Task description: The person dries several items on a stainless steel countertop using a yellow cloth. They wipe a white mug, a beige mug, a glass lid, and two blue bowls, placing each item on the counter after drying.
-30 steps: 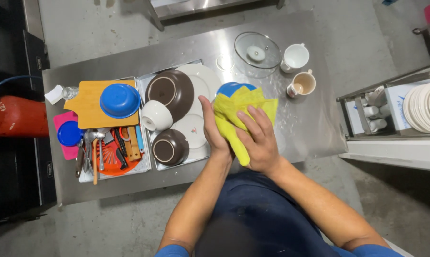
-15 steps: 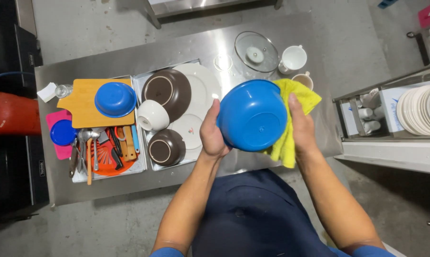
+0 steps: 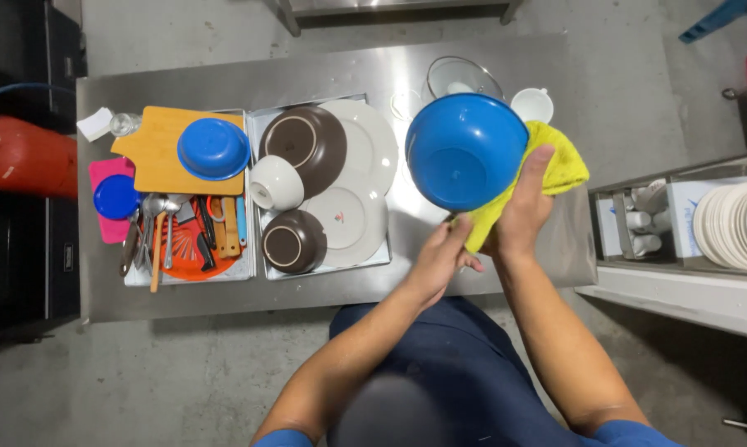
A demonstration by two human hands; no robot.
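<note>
Since a moment ago the blue bowl (image 3: 466, 151) has been lifted and tipped, its inside now exposed for wiping. It is cradled through the yellow cloth (image 3: 547, 178) by the right hand (image 3: 522, 207), fingers curled around its rim. The cloth's lower end is pinched by the left hand (image 3: 438, 258).

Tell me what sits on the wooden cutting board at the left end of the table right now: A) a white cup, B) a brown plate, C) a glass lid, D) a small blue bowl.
D: a small blue bowl rests on the wooden cutting board; the white cup and brown plate lie in the tray beside it.
</note>
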